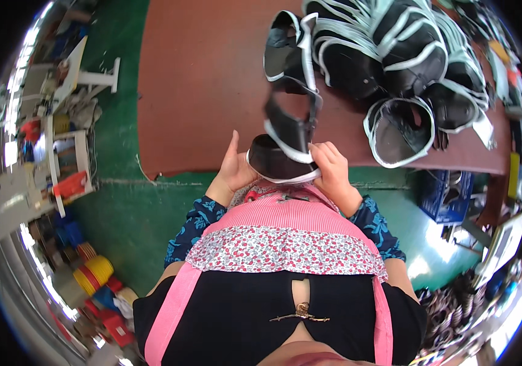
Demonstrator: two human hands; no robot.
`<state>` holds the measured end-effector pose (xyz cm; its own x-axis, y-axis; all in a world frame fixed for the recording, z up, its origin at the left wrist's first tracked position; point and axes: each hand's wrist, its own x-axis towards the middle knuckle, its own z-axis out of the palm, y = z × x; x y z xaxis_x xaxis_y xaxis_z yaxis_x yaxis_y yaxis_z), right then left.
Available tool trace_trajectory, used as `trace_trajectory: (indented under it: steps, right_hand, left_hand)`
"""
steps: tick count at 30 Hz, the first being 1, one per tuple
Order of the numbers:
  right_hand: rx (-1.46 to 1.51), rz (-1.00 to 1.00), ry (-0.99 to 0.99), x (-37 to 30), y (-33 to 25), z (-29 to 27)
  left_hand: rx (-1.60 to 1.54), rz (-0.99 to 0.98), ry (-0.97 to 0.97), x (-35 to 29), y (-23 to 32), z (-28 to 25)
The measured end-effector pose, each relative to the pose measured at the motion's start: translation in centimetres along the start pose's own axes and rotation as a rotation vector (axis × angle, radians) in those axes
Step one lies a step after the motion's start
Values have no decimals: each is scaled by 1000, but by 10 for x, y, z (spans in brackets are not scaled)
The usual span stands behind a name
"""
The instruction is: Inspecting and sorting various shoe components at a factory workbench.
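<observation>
Just past the apron's upper edge, my right hand grips the right edge of a black shoe upper with white trim. My left hand is at its left end, thumb stretched up and apart; its fingers are partly hidden by the upper. A second black upper, blurred, hangs over the first, close to my right fingers. Beyond it, another upper with a pale edge lies on the brown table. Whether these pieces are joined, I cannot tell.
A big heap of black uppers with white edges covers the table's right side. One single upper lies at its near edge. A blue crate stands below on the right. White workbenches and yellow containers are at the left.
</observation>
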<state>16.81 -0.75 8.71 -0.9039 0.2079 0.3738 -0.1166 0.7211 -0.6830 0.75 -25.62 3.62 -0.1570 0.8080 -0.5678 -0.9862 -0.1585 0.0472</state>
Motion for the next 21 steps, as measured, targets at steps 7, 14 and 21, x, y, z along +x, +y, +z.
trace_trajectory:
  steps: [7,14,21]
  right_hand:
    - [-436,-170,205,-45,5,123]
    - [-503,560,-59,-186,73,310]
    - [-47,956,425,-227,30,337]
  left_hand:
    - [285,117,-53,28,96,-102]
    - [745,-11,220,76,78,-285]
    - [1151,191,395,26,51,-295]
